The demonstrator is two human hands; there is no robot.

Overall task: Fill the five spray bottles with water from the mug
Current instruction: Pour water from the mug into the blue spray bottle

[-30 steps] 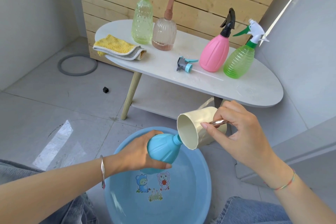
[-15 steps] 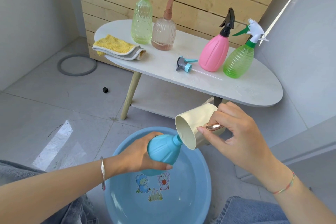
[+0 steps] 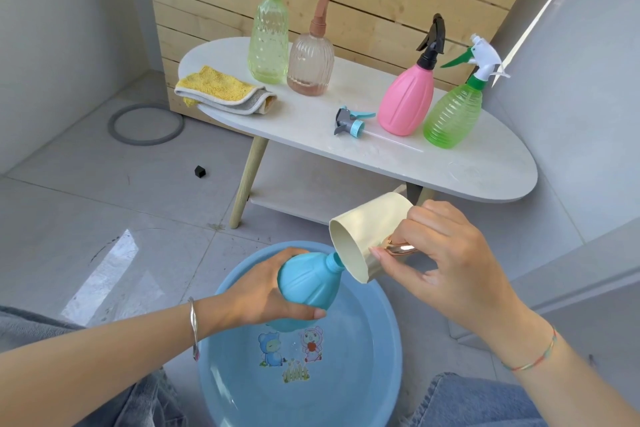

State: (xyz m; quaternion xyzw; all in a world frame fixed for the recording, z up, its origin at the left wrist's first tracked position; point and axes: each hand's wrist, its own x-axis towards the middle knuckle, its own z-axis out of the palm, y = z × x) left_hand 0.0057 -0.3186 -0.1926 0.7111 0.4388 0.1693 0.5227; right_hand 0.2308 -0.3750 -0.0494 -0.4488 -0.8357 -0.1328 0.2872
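Observation:
My left hand (image 3: 263, 291) grips a blue spray bottle (image 3: 308, 282) with no head, tilted over a blue basin (image 3: 377, 374). My right hand (image 3: 446, 260) holds a cream mug (image 3: 363, 232) by its shiny handle, tipped steeply so its rim touches the bottle's open neck. The bottle's blue and grey spray head (image 3: 349, 121) lies on the white table (image 3: 467, 173). On the table stand a tall pale green bottle (image 3: 268, 42), a brownish clear bottle (image 3: 310, 61), a pink bottle (image 3: 407, 99) and a green bottle (image 3: 453, 111), all with heads on.
A folded yellow and grey cloth (image 3: 221, 90) lies at the table's left end. A grey ring (image 3: 145, 124) and a small black cube (image 3: 200, 171) lie on the tiled floor. A wooden slat wall stands behind the table. My knees flank the basin.
My right hand has tipped the mug more steeply, raising its base, while its rim stays at the blue bottle's neck. My left hand and the bottle have hardly moved.

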